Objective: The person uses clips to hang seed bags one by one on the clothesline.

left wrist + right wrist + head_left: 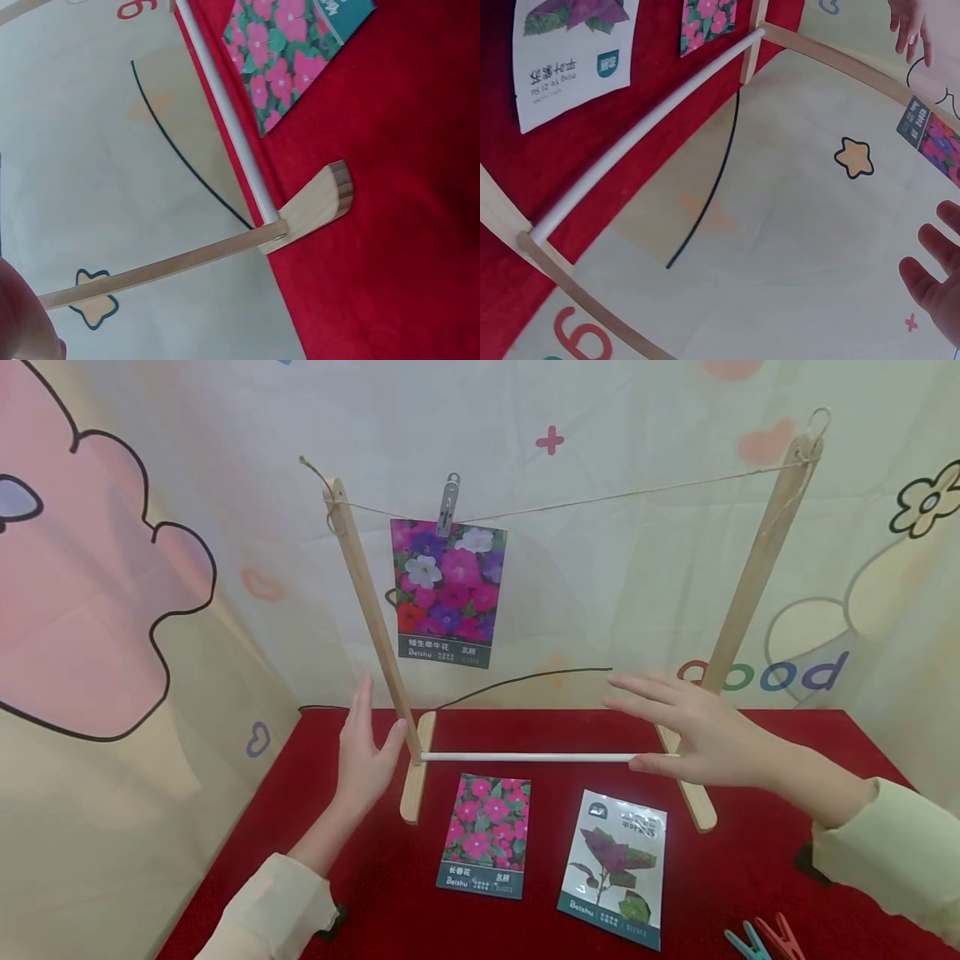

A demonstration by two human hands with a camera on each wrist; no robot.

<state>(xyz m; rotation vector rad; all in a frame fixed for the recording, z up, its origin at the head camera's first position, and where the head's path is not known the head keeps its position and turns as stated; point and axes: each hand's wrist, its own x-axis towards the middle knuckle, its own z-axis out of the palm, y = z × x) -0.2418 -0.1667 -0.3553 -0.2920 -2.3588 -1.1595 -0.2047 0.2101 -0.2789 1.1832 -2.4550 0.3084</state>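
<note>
Hanging flower packet (452, 595) appears between left hand (365, 756) and right hand (693, 728), both released

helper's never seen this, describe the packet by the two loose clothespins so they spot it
On the red cloth stands a wooden frame. In front of its white rod, at right, lies the white packet, beside loose clothespins. Its purple-leaved plant sets it apart from the pink-flowered packet to its left.

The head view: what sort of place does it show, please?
Probably an indoor play or craft corner, perhaps staged: a red cloth surface, a backdrop printed with cartoon shapes, and a wooden frame with a flower packet clipped to its string.
</note>
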